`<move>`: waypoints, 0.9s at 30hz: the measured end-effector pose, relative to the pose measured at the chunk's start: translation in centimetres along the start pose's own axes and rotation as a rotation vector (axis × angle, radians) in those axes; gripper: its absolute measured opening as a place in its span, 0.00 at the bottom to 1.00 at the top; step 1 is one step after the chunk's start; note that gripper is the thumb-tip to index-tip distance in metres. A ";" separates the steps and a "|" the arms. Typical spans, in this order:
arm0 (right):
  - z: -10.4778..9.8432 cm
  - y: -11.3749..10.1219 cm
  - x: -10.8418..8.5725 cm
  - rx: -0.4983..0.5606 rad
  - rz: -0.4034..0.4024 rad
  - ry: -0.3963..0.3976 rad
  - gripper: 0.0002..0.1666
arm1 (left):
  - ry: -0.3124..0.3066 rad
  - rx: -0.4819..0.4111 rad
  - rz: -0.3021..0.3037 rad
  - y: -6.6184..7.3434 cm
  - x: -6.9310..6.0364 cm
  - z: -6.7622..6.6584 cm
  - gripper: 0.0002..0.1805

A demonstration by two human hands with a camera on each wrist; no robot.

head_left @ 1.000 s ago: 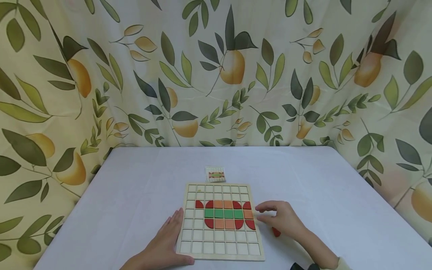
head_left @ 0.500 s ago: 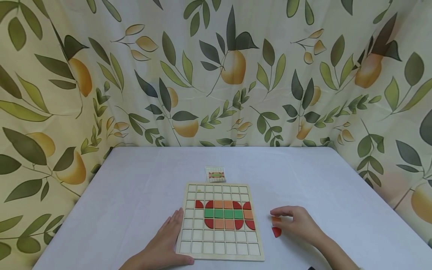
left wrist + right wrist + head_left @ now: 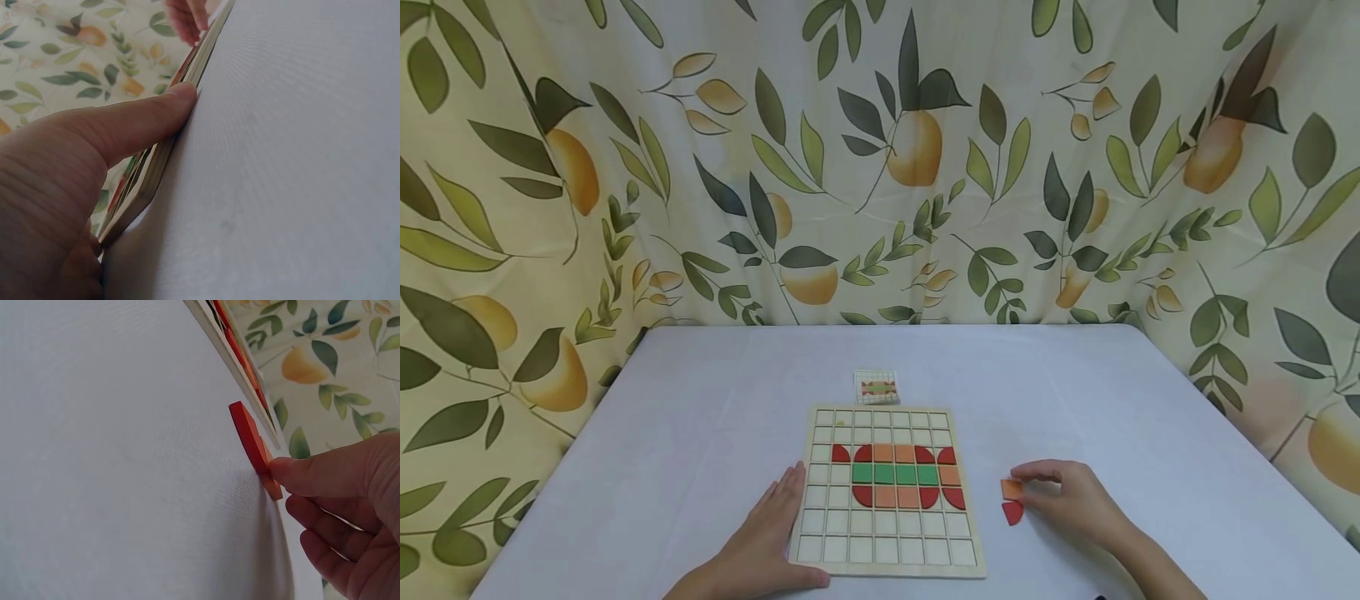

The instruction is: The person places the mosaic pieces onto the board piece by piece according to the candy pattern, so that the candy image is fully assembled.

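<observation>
A square wooden grid board [image 3: 887, 575] lies on the table, with red quarter-round tiles [image 3: 953, 497] and orange [image 3: 886, 497] and green square tiles [image 3: 884, 473] set in its middle rows. My left hand [image 3: 760, 533] rests along the board's left side, its fingers straight and its thumb [image 3: 150, 125] at the near edge. Right of the board, my right hand [image 3: 1075, 500] pinches an orange square tile [image 3: 1011, 489] at its right side with thumb and index finger. Touching or nearly touching that tile is a loose red quarter-round tile [image 3: 1012, 512], nearer to me.
Beyond the board's far edge lies a small pattern card [image 3: 877, 387] showing a grid with a coloured design. White cloth [image 3: 737, 375] covers the table. A leaf-and-fruit patterned curtain [image 3: 880, 250] hangs behind and at both sides.
My right hand has moved from the board's right edge out to the loose tiles, uncovering the orange one. The left hand and the board stay in place.
</observation>
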State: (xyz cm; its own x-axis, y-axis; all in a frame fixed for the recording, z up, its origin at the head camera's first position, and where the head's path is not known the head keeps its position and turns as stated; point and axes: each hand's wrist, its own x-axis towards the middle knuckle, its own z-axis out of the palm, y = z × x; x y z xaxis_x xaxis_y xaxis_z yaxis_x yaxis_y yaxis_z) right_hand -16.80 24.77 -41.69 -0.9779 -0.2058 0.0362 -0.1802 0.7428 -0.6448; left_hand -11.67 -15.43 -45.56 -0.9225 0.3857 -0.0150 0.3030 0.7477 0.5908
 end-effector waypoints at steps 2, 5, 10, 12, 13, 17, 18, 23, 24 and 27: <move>0.1 0.0 0.1 -0.007 -0.003 -0.006 0.15 | -0.001 -0.004 -0.001 0.0 0.0 0.0 0.71; 0.1 0.0 0.4 -0.016 -0.011 -0.020 0.15 | 0.000 -0.007 0.000 0.0 0.0 0.0 0.71; 0.0 -0.1 0.8 -0.020 -0.009 -0.048 0.14 | 0.006 -0.001 0.011 -0.1 0.0 0.0 0.71; 0.0 -0.1 0.8 -0.015 -0.003 -0.052 0.13 | 0.005 0.000 0.012 -0.1 0.0 -0.1 0.71; 0.1 -0.1 0.9 -0.013 0.001 -0.052 0.13 | 0.003 0.000 0.012 -0.1 0.0 -0.1 0.71; 0.1 -0.1 0.9 -0.004 0.016 -0.045 0.13 | -0.001 -0.008 0.003 0.0 -0.1 -0.1 0.71; 0.1 -0.1 0.9 -0.004 0.016 -0.044 0.13 | -0.002 -0.010 0.001 0.0 -0.1 -0.1 0.71; 0.2 0.1 1.0 -0.007 0.016 -0.035 0.13 | -0.002 -0.006 0.001 0.1 0.0 -0.1 0.71; 0.2 0.1 1.0 -0.011 0.018 -0.031 0.13 | -0.001 -0.006 0.003 0.1 0.0 -0.1 0.71; 0.3 0.2 1.1 -0.014 0.031 -0.028 0.13 | 0.001 -0.004 0.007 0.0 0.0 -0.1 0.71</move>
State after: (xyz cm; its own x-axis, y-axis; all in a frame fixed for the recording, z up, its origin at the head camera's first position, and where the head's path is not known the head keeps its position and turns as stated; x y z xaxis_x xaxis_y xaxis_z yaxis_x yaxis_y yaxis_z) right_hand -17.83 24.49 -41.96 -0.9798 -0.1997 -0.0054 -0.1511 0.7583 -0.6342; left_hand -11.66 -15.47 -45.45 -0.9205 0.3906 -0.0098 0.3088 0.7426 0.5943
